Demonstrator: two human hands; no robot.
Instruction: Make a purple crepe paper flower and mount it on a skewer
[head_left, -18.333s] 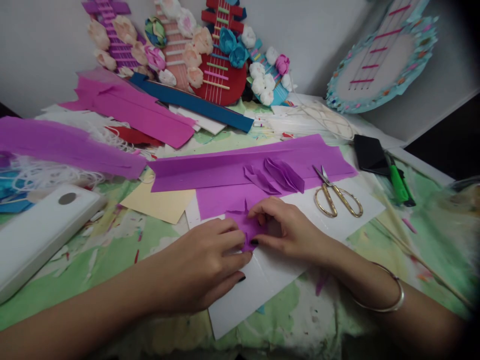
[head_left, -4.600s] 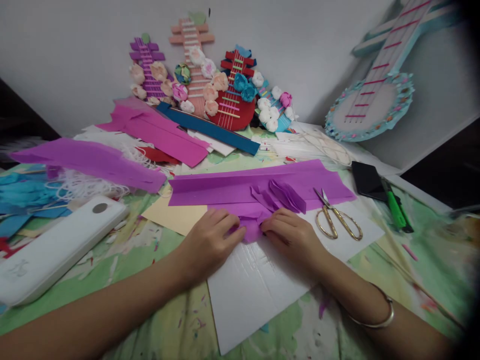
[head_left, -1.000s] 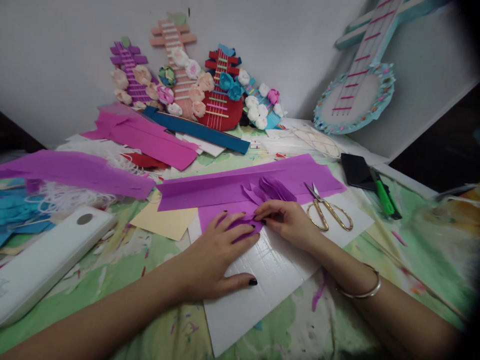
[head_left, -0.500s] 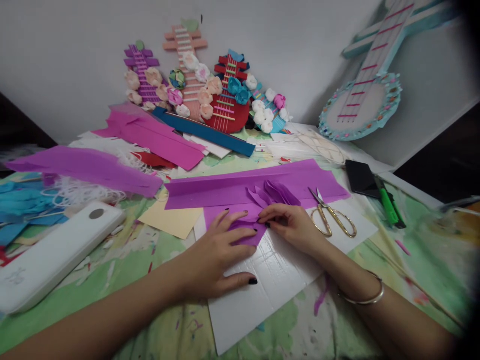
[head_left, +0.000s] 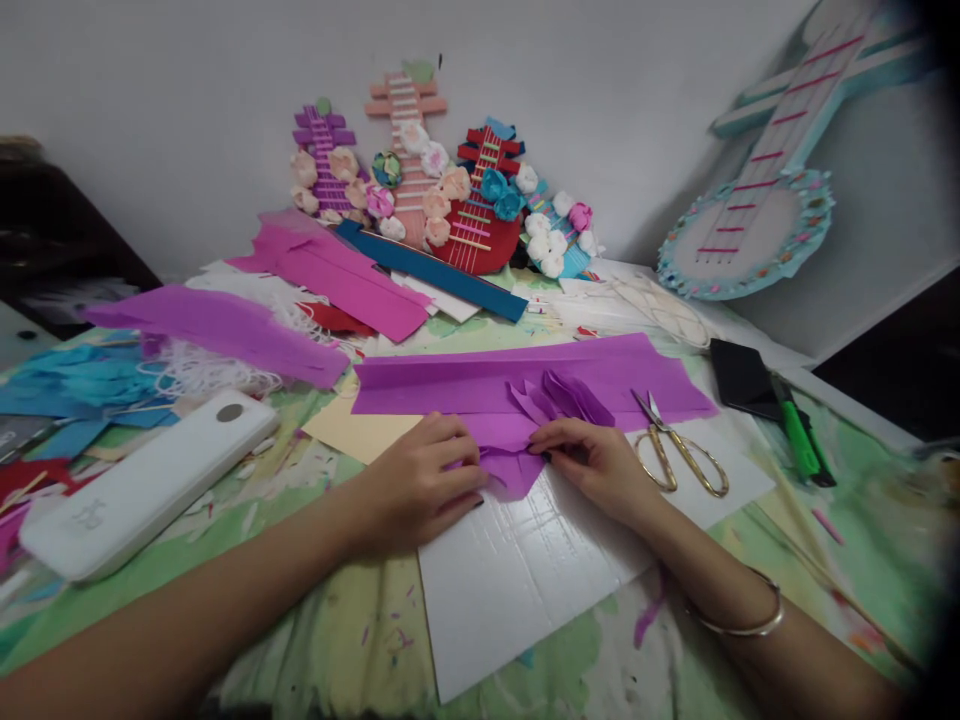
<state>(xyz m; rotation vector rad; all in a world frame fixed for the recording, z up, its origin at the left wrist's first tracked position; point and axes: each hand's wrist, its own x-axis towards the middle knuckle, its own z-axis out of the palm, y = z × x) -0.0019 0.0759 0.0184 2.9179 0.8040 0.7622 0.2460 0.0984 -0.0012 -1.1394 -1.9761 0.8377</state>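
A small piece of purple crepe paper lies on a white foam board in front of me. My left hand has its fingers curled on the piece's left edge. My right hand pinches its top right edge with the fingertips. Just behind the hands lie a few folded purple petals on a long purple crepe sheet. Gold-handled scissors rest on the board to the right of my right hand.
A white oblong case lies at the left. More purple, pink and blue paper is piled behind it. Paper guitars with flowers lean on the wall. A black phone and a green cutter lie at the right.
My left hand's fingers, spread flat over the purple piece half a second ago, have curled in on its left edge. The right hand stays pinching. The view shifted slightly.
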